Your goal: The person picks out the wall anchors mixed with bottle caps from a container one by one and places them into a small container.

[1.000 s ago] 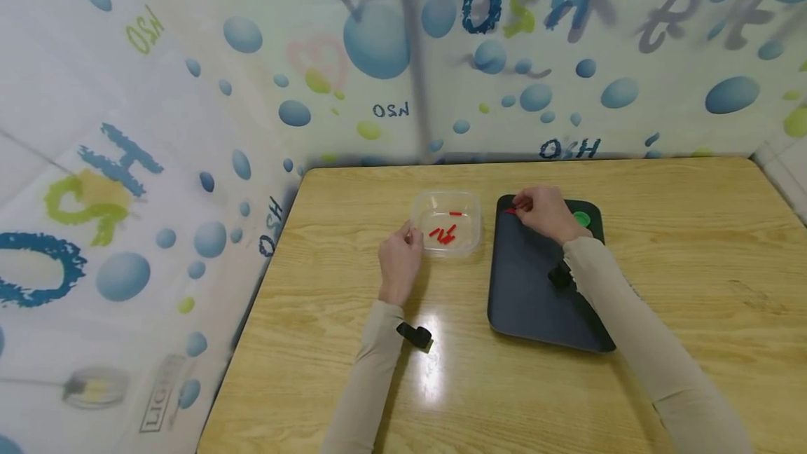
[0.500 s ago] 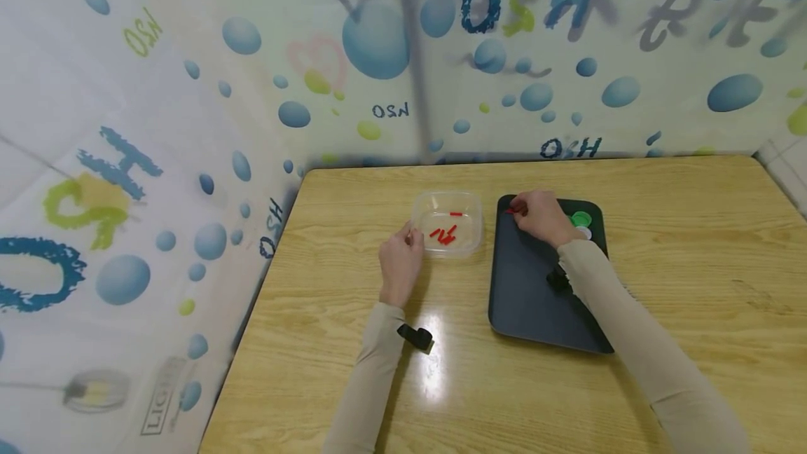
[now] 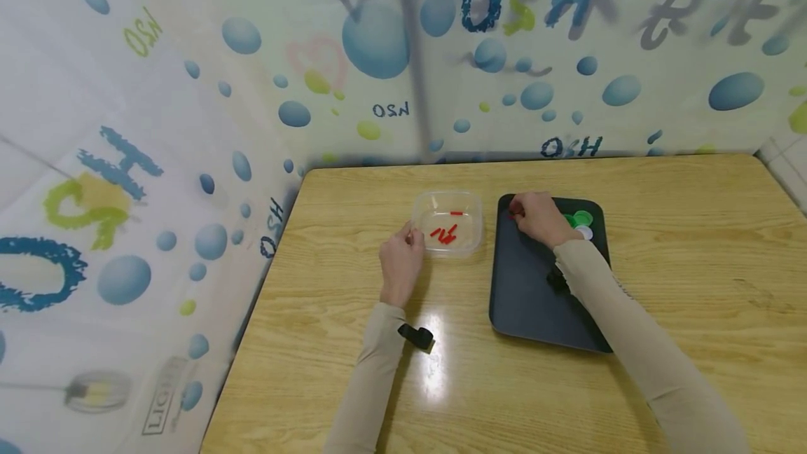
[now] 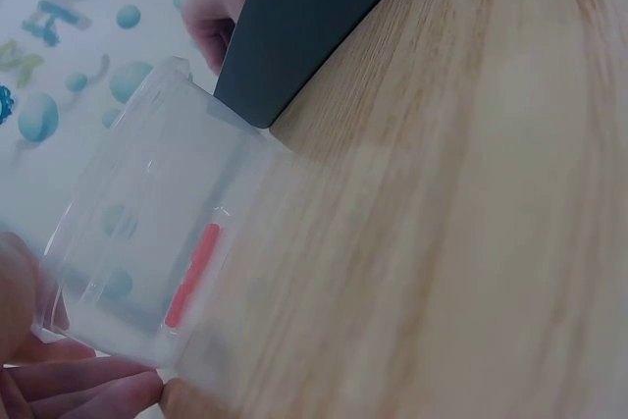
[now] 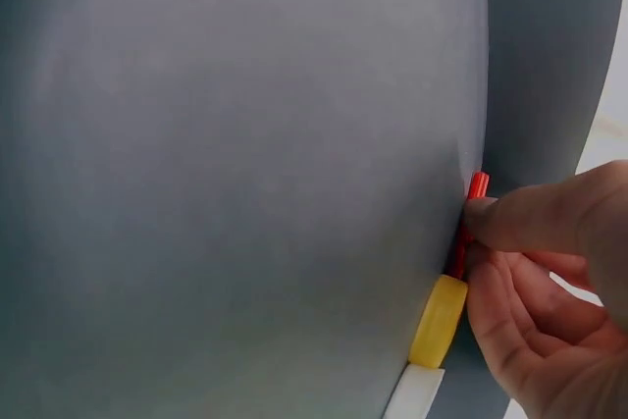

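My left hand grips the near left corner of a clear plastic container. Several small red sticks lie in it, and one red stick shows through its wall in the left wrist view. Over the far left corner of a dark grey tray is my right hand. Its thumb and fingertips pinch a ridged red stick along the tray's edge. That stick's lower end comes right up to a yellow cap-like disc, with a white piece beyond it.
Green caps and a white cap sit at the tray's far right, partly behind the right wrist. Container and tray stand side by side on a wooden table. A patterned wall rises behind the table's far edge.
My right hand has shifted slightly left and down at the tray corner, bringing the red stick closer along the edge. More of the green and white caps shows. The left hand stays put.
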Demonstrator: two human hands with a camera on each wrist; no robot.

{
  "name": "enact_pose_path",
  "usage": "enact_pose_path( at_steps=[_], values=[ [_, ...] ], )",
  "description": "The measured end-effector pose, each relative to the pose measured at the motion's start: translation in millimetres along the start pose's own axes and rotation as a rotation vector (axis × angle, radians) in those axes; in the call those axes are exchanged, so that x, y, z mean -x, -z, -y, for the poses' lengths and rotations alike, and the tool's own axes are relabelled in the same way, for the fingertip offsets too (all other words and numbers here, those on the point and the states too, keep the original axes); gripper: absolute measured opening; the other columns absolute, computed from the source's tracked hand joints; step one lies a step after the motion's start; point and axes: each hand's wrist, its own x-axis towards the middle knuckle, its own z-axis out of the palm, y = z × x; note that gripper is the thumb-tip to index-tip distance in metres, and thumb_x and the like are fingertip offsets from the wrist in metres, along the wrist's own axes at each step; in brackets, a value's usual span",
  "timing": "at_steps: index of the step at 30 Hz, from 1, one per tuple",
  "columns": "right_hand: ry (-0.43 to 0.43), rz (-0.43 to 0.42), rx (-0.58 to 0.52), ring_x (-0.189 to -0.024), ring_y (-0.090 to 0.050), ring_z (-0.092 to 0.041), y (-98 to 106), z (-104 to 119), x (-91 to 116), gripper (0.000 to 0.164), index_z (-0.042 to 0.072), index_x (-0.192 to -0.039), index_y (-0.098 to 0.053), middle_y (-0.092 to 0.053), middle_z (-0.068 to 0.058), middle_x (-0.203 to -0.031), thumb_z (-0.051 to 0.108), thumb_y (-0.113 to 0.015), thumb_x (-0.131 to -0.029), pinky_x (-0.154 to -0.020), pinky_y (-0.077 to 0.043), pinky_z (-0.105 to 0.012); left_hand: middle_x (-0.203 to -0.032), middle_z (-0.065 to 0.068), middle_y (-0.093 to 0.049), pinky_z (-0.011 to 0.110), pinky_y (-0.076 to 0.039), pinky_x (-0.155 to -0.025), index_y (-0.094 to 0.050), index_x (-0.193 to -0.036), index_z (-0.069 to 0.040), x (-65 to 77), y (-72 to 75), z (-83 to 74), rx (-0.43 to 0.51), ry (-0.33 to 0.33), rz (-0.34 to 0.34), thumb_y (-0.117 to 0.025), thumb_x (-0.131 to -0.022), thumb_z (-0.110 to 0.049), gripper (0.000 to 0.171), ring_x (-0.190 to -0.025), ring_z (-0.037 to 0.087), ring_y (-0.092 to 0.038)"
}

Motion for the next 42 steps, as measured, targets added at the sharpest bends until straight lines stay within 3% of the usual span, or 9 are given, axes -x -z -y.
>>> enact_pose_path(
  at_steps=[10,14,24,36,42],
  values=[
    [-0.003,0.027,0.04,-0.076,-0.061,-0.028,0,1,-1,0.015,-0.005,-0.099,-0.066,-0.067,-0.018,-0.09,0.006,-0.063,-0.089,-0.073,-0.052,-0.045,-0.059,-0.001,-0.047,0.024,-0.027,-0.048,-0.075,-0.115,-0.002,-0.9,-0.5,-0.4,0.012,-0.027,-0.008,-0.054,-0.095,-0.015,0.032,-0.052,0.01,-0.035],
    [0.007,0.03,0.055,-0.073,-0.06,-0.025,-2,0,0,0.015,-0.005,-0.096,-0.066,-0.066,-0.016,-0.086,0.008,-0.066,-0.088,-0.072,-0.051,-0.044,-0.06,0.0,-0.051,0.024,-0.029,-0.049,-0.074,-0.118,-0.001,0.3,0.0,-1.0,0.003,-0.027,-0.01,-0.055,-0.095,-0.015,0.033,-0.052,0.01,-0.037],
    [0.002,-0.009,0.033,-0.079,-0.065,-0.026,-1,2,4,0.018,-0.003,-0.101,-0.067,-0.069,-0.016,-0.092,0.012,-0.068,-0.089,-0.075,-0.054,-0.045,-0.052,-0.004,-0.041,0.025,-0.024,-0.046,-0.075,-0.096,-0.003,1.2,1.1,-2.2,-0.006,-0.067,-0.029,-0.054,-0.093,-0.012,0.024,-0.048,0.01,-0.032],
    [0.008,-0.029,-0.052,-0.083,-0.067,-0.028,13,8,7,0.02,-0.003,-0.105,-0.066,-0.07,-0.02,-0.098,0.012,-0.064,-0.092,-0.077,-0.055,-0.046,-0.054,-0.001,-0.046,0.025,-0.025,-0.048,-0.075,-0.094,-0.004,2.2,1.4,-0.4,-0.012,-0.106,-0.052,-0.055,-0.093,-0.01,0.021,-0.05,0.012,-0.036],
    [0.02,-0.042,-0.077,-0.082,-0.066,-0.026,21,14,10,0.019,-0.001,-0.105,-0.065,-0.07,-0.018,-0.097,0.013,-0.064,-0.092,-0.077,-0.054,-0.045,-0.055,-0.002,-0.045,0.024,-0.025,-0.047,-0.074,-0.094,-0.003,0.7,0.9,-0.6,-0.01,-0.093,-0.033,-0.055,-0.094,-0.011,0.021,-0.049,0.01,-0.034]
  ],
)
